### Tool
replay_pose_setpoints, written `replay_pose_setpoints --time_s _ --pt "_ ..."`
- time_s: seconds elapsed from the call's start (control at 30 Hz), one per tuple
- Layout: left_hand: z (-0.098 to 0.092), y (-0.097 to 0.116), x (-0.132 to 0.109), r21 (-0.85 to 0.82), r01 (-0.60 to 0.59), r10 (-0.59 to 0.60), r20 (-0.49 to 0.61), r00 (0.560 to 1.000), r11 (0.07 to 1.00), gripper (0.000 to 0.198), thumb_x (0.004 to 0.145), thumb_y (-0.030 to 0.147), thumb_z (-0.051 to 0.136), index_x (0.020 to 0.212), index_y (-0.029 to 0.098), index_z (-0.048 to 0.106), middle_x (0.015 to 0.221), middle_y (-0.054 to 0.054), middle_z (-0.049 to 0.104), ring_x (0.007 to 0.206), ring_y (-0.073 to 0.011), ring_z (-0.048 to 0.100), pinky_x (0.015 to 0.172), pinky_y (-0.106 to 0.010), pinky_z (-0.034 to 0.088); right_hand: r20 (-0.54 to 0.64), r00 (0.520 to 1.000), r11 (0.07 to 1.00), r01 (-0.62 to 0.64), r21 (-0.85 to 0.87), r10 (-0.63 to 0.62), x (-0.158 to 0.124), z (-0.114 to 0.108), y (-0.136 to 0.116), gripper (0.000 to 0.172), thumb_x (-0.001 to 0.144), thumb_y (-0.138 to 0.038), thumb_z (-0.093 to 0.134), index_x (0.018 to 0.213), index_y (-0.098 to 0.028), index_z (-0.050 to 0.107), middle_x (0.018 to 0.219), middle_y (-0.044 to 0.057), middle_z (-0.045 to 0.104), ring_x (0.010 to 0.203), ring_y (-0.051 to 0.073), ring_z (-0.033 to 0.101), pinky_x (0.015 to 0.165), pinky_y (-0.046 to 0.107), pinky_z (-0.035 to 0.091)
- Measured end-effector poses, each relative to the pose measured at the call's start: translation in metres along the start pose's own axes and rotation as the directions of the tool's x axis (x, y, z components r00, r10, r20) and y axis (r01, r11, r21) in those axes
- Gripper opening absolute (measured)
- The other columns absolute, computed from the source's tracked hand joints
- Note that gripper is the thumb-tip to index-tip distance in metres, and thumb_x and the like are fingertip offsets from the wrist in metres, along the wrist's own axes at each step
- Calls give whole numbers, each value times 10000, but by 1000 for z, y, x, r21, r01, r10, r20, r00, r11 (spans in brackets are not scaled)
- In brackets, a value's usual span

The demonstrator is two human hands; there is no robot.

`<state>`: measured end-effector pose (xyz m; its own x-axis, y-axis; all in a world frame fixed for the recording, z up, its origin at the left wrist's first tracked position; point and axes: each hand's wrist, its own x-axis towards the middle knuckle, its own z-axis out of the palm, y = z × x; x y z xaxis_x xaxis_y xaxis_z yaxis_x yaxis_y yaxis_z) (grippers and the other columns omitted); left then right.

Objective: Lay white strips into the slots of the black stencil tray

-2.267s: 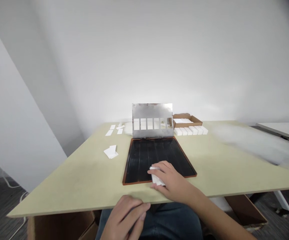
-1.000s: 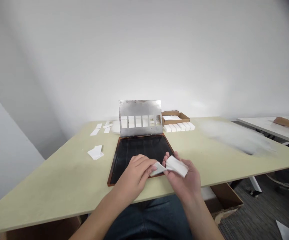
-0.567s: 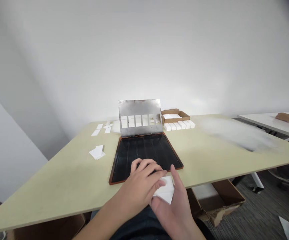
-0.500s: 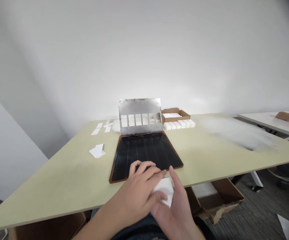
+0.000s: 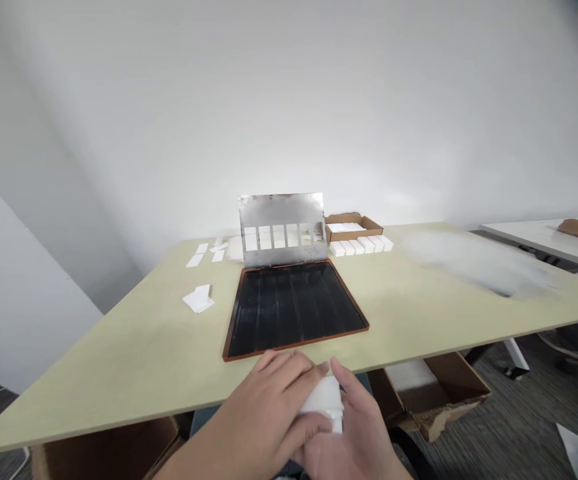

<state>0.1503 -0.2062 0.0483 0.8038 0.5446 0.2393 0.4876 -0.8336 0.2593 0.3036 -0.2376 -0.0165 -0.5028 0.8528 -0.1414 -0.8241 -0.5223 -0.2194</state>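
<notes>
A small stack of white cards (image 5: 325,395) is held between both hands just in front of the near table edge. My left hand (image 5: 281,400) lies over the stack from the left, its fingers bent across the top and its thumb at the near side. My right hand (image 5: 356,427) cups the stack from the right, thumb pointing up; its other fingers are mostly hidden. Beyond the hands lies a black tray (image 5: 293,307) with an orange-brown rim and several long slots. A metal plate (image 5: 283,203) with rectangular cut-outs stands upright at its far edge.
Loose white cards (image 5: 199,299) lie left of the tray, with more cards (image 5: 196,260) farther back. Several white card stacks (image 5: 361,246) line up before a cardboard box (image 5: 353,233). A blurred whitish patch covers the table's right. An open carton (image 5: 439,390) sits under the table.
Both hands have drawn back toward me with the card stack, away from the tray's near rim. The stack is tilted differently, with its lower layers showing unevenly.
</notes>
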Motion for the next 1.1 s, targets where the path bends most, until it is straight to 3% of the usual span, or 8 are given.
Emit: replay_pose_setpoints --time_s 0.2,0.37,0.47,0.6,0.77,0.93,1.03,1.1 --pt "28 3 -11 175 6 4 -54 999 985 479 980 408 700 1384 181 578 1092 -66 673 952 -270 599 870 -418 486 -148 972 983 175 -60 -182 4 -7 11 488 673 -400 938 1111 -271 766 1060 28 790 1031 258 724 863 341 542" --pt "44 -1 -11 269 -2 49 -168 985 963 452 1032 472 597 1360 161 578 1058 -60 688 942 -268 596 934 -442 412 -74 961 957 257 -132 -268 8 -12 20 519 703 -640 863 1085 -300 769 1143 58 769 1075 300 709 868 418 566" --pt "40 -1 -10 280 12 45 -196 980 960 480 1056 531 518 1366 169 574 1053 -45 696 935 -253 598 938 -431 380 -25 964 951 256 -171 -264 11 -14 22 614 773 -788 714 1140 -298 763 1079 94 770 1076 334 706 864 475 571" --pt "34 1 -13 302 46 12 -189 982 952 466 1043 562 532 1296 178 609 1005 -27 690 910 -248 591 940 -445 355 -54 953 948 291 -127 -299 12 -13 26 686 766 -812 709 1289 -367 696 1080 57 771 1034 303 718 847 441 568" --pt "40 -2 -19 270 65 -56 -42 998 961 363 982 392 694 1268 189 603 1142 -53 684 1016 -280 577 991 -470 356 -86 951 946 279 -163 -296 13 -18 30 853 731 -813 749 1457 -410 554 1175 27 756 1023 261 727 857 375 548" --pt "41 -5 -21 269 67 -80 36 996 961 332 946 334 740 1224 204 611 1138 -55 683 1012 -297 576 946 -458 389 -1 972 954 232 -190 -237 15 -28 28 827 777 -829 688 1481 -424 527 1287 38 718 1002 250 721 811 353 535" --pt "27 -6 -16 266 28 -36 24 999 964 308 971 425 706 1152 192 616 1046 -46 674 909 -273 575 854 -420 408 12 968 949 248 -197 -250 11 -26 22 805 744 -798 751 1426 -409 571 1270 41 715 933 217 700 741 302 502" --pt "13 -8 -11 322 -27 30 -4 1000 946 326 980 452 687 1125 170 612 1003 -56 656 855 -267 559 795 -408 400 30 956 920 289 -265 -292 6 -23 13 684 768 -683 821 1343 -369 625 1187 33 721 895 185 669 732 275 474"
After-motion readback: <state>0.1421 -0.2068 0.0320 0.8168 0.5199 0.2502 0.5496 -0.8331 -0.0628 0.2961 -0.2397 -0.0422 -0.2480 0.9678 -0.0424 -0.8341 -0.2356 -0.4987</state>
